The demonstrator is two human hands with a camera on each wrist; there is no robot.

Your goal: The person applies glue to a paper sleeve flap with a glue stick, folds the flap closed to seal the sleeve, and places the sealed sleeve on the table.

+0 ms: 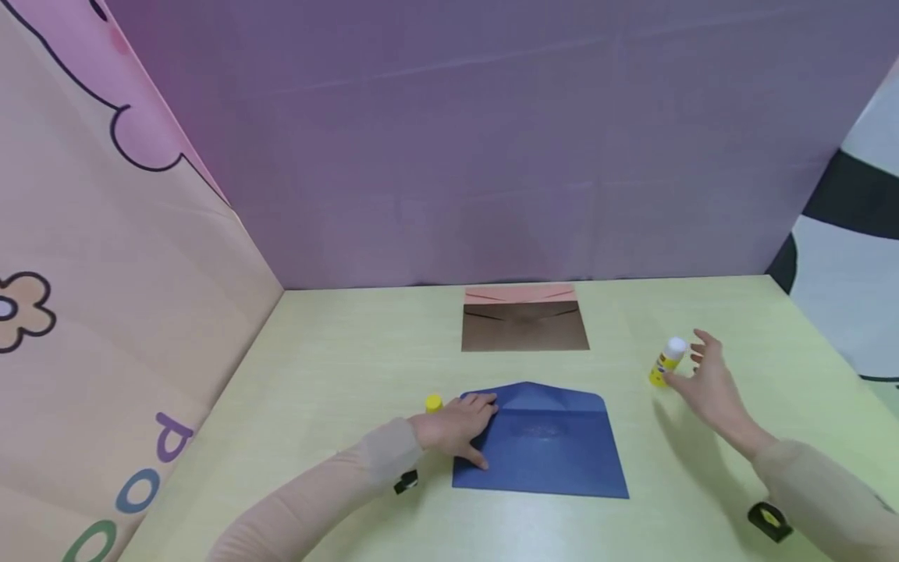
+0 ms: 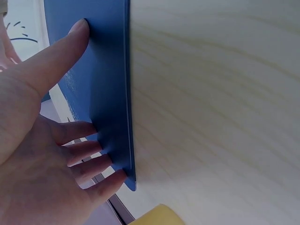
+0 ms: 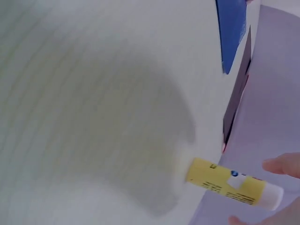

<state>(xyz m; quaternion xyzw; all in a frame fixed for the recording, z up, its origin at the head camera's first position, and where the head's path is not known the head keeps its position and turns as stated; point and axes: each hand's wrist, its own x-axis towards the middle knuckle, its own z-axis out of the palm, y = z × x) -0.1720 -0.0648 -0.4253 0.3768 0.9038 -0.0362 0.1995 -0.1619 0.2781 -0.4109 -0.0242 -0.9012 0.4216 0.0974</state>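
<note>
A blue envelope lies on the table with its flap unfolded away from me; a shiny patch shows near its fold. My left hand rests on the envelope's left side, fingers spread, and the left wrist view shows thumb and fingertips touching the paper. At the right, a yellow glue stick with a white top stands upright on the table. Around it, apart from its sides in the right wrist view, are the parted fingers of my right hand. A yellow cap sits just behind my left wrist.
Farther back lie a brown envelope and a pink envelope, the brown one overlapping the pink. A purple cloth wall rises at the table's far edge. Printed panels stand at the left and right.
</note>
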